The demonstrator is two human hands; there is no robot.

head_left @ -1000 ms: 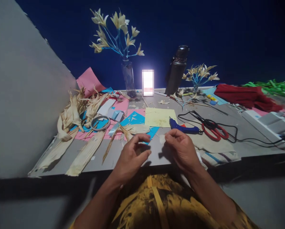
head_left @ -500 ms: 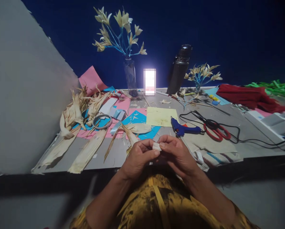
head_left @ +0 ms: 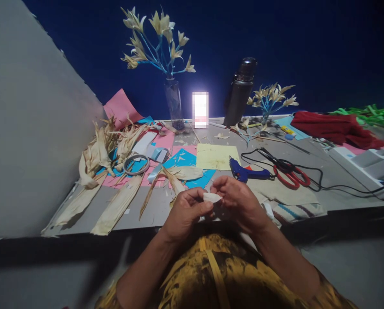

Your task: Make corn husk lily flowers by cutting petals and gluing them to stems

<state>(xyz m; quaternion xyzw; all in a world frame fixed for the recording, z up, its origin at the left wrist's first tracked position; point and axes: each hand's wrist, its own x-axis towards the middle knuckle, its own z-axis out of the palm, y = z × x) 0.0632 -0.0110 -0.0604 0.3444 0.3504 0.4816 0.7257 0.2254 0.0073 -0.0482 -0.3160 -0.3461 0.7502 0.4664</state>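
Observation:
Between the thumb and forefinger of my left hand is a small pale corn husk piece, shaped like a petal with its tip toward the right. My right hand is beside that tip, its fingers loosely curled and apart, with nothing visible in them. Both hands are over the table's front edge. Just beyond them lie a blue glue gun, a yellow paper sheet and a husk strip.
Dried corn husks and a tape roll lie at left. Red-handled scissors rest among black cord at right, near a white power strip. A flower-filled glass bottle, a flask and a bright phone stand behind.
My right thumb and fingers have let go of the husk piece and spread apart slightly to the right. My left hand still pinches it, and more of its pointed end shows.

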